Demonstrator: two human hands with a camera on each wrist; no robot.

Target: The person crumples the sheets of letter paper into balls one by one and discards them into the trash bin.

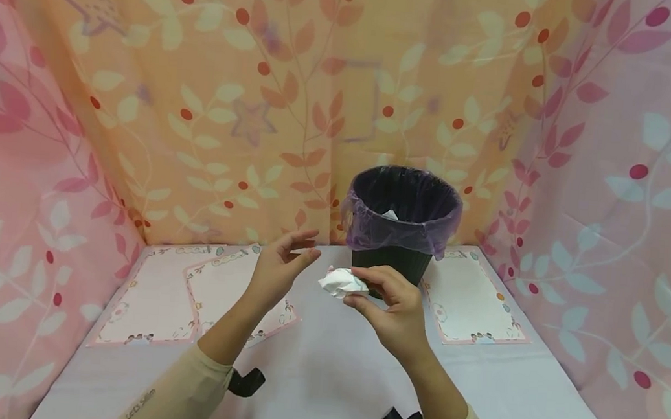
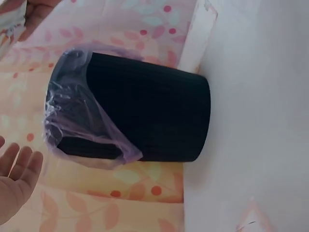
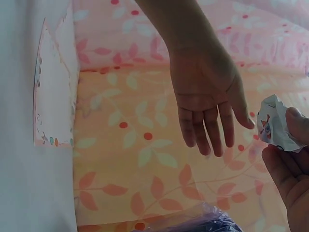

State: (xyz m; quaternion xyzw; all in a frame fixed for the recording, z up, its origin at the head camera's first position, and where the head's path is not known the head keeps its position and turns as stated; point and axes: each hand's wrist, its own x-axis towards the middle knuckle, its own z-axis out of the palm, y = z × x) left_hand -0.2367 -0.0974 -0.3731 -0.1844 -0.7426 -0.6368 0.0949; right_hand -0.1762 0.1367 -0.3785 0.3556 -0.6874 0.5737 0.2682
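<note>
My right hand (image 1: 395, 308) pinches a crumpled ball of printed paper (image 1: 341, 282) between thumb and fingers, held above the table in front of a dark bin. In the right wrist view, coloured print shows on the paper ball (image 3: 276, 124). My left hand (image 1: 281, 262) is held in the air to the left of the ball, fingers loosely extended and nothing in them; the right wrist view shows its palm (image 3: 200, 87). The bin (image 2: 149, 108) is black with a translucent purple bag (image 1: 395, 234) folded over its rim. Inside it a scrap of white paper (image 1: 390, 214) shows.
Two overlapping sheets with decorated borders lie at the left, the nearer-middle sheet (image 1: 231, 286) on top of the outer sheet (image 1: 148, 300). Another bordered sheet (image 1: 472, 300) lies right of the bin. Patterned curtains (image 1: 249, 99) enclose the white table (image 1: 324, 377) at the back and sides.
</note>
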